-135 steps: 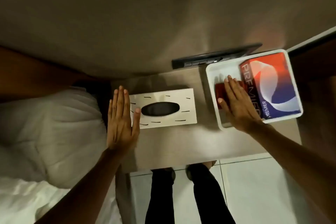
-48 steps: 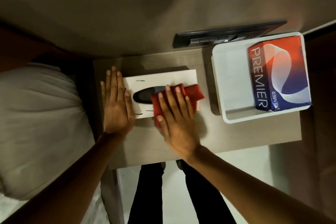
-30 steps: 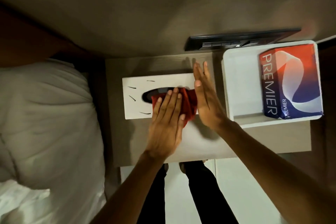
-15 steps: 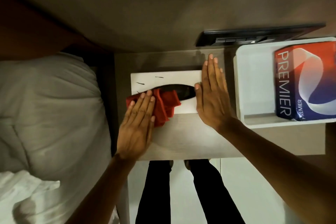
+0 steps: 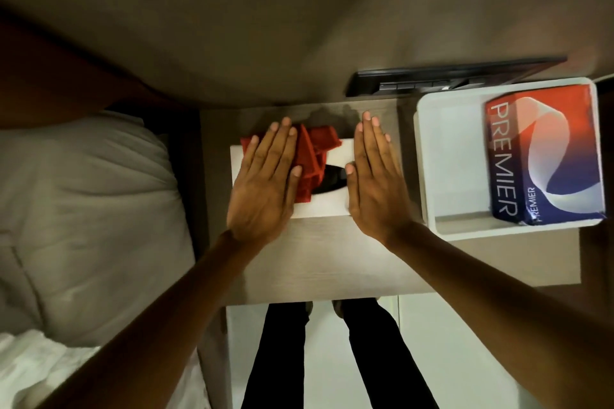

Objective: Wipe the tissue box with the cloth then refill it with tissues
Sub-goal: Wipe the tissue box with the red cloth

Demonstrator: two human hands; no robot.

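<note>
The wiping goes best with the left hand (image 5: 264,183) pressing flat, sweeping the red cloth (image 5: 312,159) across the whole lid of the tissue box (image 5: 319,209) and past its dark slot, while the right hand (image 5: 373,183) pins the box's right end to the bench (image 5: 332,259); neither grip is closed, both palms lying open; the cloth lies under the left fingers (image 5: 282,139), bunched over the box's far left; the tissue pack (image 5: 545,156) waits in the white tray (image 5: 442,176) right of the box.

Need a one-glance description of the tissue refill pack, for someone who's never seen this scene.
Start at the bedside table, then go to the white tray at its right end. The tissue pack lies inside, against the tray's right wall: the only red-and-blue item, printed PREMIER.
</note>
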